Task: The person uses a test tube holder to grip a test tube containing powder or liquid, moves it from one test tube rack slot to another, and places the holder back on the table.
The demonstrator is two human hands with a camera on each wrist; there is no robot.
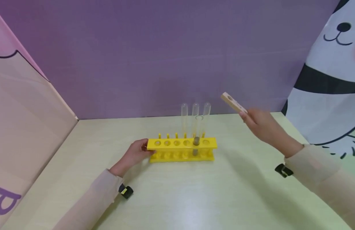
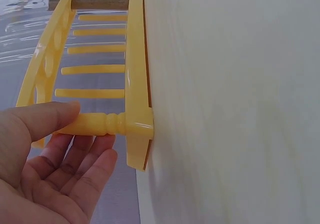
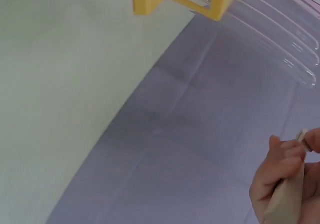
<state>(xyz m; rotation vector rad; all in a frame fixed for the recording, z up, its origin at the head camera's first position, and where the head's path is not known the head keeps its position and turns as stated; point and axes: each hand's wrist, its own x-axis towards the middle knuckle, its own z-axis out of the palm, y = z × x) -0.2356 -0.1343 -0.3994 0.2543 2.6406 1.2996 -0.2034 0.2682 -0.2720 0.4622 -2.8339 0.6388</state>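
Note:
A yellow test tube rack (image 1: 168,146) stands on the table, with my left hand (image 1: 135,150) at its left end. In the left wrist view, thumb and fingers (image 2: 87,156) pinch the rack's end post (image 2: 90,124). Three clear test tubes (image 1: 184,110) sit upside down on the back pegs. One upright test tube (image 1: 196,141) stands in a hole toward the right, holding something grey-brown. Raised to the right of the rack, my right hand (image 1: 262,124) grips a wooden test tube clamp (image 1: 233,103). The clamp's tip is apart from the tubes and points up and left.
The pale tabletop (image 1: 177,195) runs back to a purple backdrop (image 1: 165,57). A light panel (image 1: 27,121) borders the left side. A cloth with a printed panda (image 1: 324,111) borders the right.

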